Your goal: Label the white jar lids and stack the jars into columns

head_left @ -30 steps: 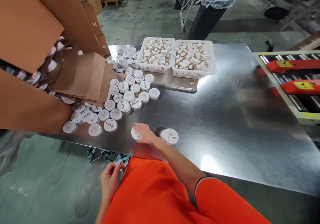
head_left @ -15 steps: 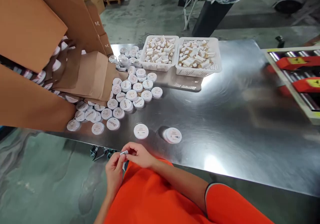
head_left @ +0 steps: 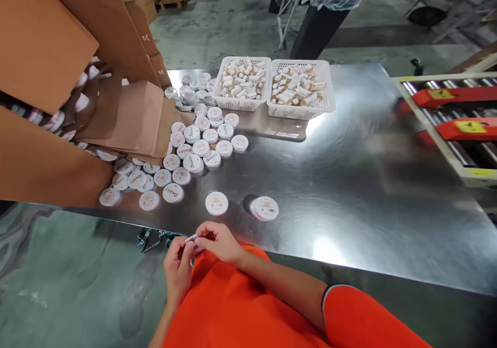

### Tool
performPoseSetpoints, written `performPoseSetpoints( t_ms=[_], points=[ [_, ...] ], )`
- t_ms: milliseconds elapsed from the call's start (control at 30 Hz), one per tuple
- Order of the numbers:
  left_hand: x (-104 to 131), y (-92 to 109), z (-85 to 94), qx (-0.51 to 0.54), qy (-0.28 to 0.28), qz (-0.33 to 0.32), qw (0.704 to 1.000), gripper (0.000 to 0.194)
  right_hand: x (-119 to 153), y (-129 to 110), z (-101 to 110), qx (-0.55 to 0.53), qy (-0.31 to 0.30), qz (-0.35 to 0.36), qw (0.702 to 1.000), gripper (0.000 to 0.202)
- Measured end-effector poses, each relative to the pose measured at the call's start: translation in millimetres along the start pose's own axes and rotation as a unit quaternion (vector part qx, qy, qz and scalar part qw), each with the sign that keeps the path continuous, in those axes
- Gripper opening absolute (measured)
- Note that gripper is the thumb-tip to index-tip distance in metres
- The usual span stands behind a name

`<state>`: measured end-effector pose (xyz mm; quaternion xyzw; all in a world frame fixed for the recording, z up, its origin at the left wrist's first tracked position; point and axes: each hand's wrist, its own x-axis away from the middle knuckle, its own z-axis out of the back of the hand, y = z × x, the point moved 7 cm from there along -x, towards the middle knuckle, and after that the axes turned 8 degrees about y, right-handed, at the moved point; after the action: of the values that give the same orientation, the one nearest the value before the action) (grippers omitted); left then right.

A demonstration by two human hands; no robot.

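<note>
Both hands meet just off the table's near edge, pinching a small white piece with dark print (head_left: 191, 239); it may be a label, but its kind is too small to make out. My left hand (head_left: 178, 267) has thumb and fingers closed on its left end. From the right, my right hand (head_left: 219, 244) grips the other end, its fingertips partly hiding the piece. Beyond the hands, a round white-topped container (head_left: 216, 203) lies on the metal table, with a similar round container (head_left: 264, 208) to its right, both bearing fine print.
Many round containers (head_left: 193, 163) spill from a tipped cardboard box (head_left: 50, 156) at left, beside brown cardboard sheets (head_left: 128, 115). Two white baskets (head_left: 301, 111) hold small bottles at the back of the metal table (head_left: 349, 208). A roller conveyor (head_left: 454, 156) with red parts stands at right.
The small piece has turned between my fingers, so more of its printed face shows. My hands stay close together in nearly the same place; the view has shifted slightly.
</note>
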<state>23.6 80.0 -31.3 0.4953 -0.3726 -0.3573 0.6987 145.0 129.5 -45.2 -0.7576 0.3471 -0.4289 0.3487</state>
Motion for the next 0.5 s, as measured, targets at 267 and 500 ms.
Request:
performPoseSetpoints(
  t_ms=[267, 500],
  points=[
    [4, -4, -1.1, -0.029, -0.008, 0.032, 0.999, 0.030, 3, -7, 8, 0.119, 0.059, 0.078, 0.988, 0.018],
    [2, -12, 4.8, -0.089, 0.002, 0.025, 0.996, 0.035, -3, -39, 44, 0.166, 0.175, 0.198, 0.950, 0.017]
  ],
)
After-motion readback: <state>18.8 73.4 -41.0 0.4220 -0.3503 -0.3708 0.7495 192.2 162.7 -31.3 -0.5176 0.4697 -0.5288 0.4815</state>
